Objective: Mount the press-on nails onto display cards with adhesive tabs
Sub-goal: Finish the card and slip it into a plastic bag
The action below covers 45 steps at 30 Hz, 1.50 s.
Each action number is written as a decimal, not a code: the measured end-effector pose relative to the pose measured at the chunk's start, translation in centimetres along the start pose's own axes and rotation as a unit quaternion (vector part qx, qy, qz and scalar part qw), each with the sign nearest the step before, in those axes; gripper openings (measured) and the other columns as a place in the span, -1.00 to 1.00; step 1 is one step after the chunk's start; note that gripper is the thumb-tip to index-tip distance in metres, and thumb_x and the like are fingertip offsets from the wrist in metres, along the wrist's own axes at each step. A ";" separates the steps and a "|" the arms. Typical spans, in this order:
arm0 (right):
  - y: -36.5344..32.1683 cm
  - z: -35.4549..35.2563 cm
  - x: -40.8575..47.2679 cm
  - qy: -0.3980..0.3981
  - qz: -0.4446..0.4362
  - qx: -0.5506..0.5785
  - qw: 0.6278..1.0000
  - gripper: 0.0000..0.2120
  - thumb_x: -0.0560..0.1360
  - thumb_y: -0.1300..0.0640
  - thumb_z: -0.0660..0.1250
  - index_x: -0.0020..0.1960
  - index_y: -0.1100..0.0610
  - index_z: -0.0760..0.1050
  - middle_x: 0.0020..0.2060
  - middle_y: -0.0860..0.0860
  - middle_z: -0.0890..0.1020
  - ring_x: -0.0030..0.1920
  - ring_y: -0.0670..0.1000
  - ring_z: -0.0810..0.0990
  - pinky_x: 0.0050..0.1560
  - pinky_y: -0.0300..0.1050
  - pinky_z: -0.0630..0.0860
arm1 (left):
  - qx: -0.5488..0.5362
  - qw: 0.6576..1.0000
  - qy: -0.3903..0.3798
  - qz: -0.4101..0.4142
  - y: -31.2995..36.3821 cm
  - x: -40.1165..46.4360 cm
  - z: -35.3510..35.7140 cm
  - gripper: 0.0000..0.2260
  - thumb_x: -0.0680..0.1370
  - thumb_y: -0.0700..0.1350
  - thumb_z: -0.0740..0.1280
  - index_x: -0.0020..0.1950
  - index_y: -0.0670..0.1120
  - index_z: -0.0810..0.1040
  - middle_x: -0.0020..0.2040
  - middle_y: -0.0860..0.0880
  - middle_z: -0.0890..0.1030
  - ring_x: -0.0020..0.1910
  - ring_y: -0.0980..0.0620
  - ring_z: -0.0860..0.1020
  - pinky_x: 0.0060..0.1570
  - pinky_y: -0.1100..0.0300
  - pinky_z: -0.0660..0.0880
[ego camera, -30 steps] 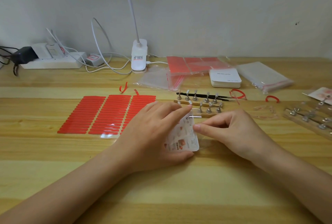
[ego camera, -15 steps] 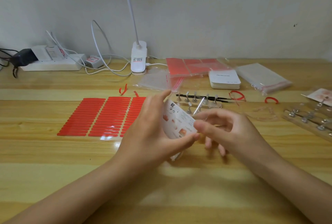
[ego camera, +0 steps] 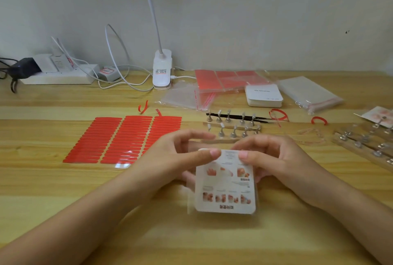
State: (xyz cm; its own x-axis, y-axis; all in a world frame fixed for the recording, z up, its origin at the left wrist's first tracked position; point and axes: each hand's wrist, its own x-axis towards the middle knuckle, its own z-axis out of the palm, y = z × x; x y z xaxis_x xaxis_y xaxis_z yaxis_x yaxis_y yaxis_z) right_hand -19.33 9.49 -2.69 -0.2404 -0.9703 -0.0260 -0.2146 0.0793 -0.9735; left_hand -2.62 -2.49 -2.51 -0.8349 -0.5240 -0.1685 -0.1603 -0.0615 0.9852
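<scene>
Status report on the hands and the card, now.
Left hand and right hand both pinch top edge of white printed display card. Card off the wooden table, printed side up. Nothing blocking.

A wooden bench [ego camera: 53, 190] spans the frame; at centre left lies a sheet of red adhesive tabs [ego camera: 119, 139]; upper left, a white power strip [ego camera: 61, 75]; upper centre, a lamp base [ego camera: 162, 73]; upper right, plastic bags [ego camera: 308, 92], a card stack [ego camera: 263, 95], tweezers [ego camera: 240, 116] and nail stands [ego camera: 231, 124].
</scene>
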 end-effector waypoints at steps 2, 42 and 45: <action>0.0 0.0 0.0 -0.002 -0.002 0.000 1.000 -0.87 0.45 0.21 0.31 -0.12 0.04 0.61 -0.21 0.05 0.68 -0.18 -0.01 0.67 -0.30 -0.13 0.58 | -0.006 1.000 -0.010 -0.006 0.0 0.0 0.0 -0.73 0.28 -0.01 0.47 -0.05 -0.02 0.63 -0.13 -0.12 0.69 -0.16 -0.09 0.67 -0.46 0.26 0.55; 0.5 -0.4 0.2 -0.006 -0.037 0.066 0.997 -0.81 0.27 0.13 0.34 -0.19 -0.09 0.67 -0.25 0.04 0.70 -0.27 -0.05 0.66 -0.43 -0.24 0.57 | 0.030 0.999 -0.033 0.025 -0.4 0.2 -0.7 -0.77 0.35 -0.08 0.35 -0.04 0.10 0.66 -0.20 -0.01 0.70 -0.32 0.10 0.65 -0.45 0.30 0.54; 0.6 -0.6 0.2 -0.020 -0.040 0.062 0.997 -0.77 0.27 0.13 0.34 -0.17 -0.12 0.66 -0.25 0.05 0.70 -0.28 -0.03 0.66 -0.40 -0.23 0.58 | 0.028 0.998 -0.044 0.037 -0.4 0.3 -1.0 -0.74 0.35 -0.11 0.35 0.00 0.11 0.65 -0.26 0.01 0.69 -0.37 0.13 0.63 -0.45 0.30 0.54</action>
State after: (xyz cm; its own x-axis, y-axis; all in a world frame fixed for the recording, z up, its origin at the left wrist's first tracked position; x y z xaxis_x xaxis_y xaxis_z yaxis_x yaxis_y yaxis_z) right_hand -20.07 9.47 -3.12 -0.1896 -0.9808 0.0467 -0.1117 -0.0257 -0.9934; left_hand -2.29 -3.50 -2.95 -0.8884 -0.4480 -0.1000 -0.1236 0.0236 0.9921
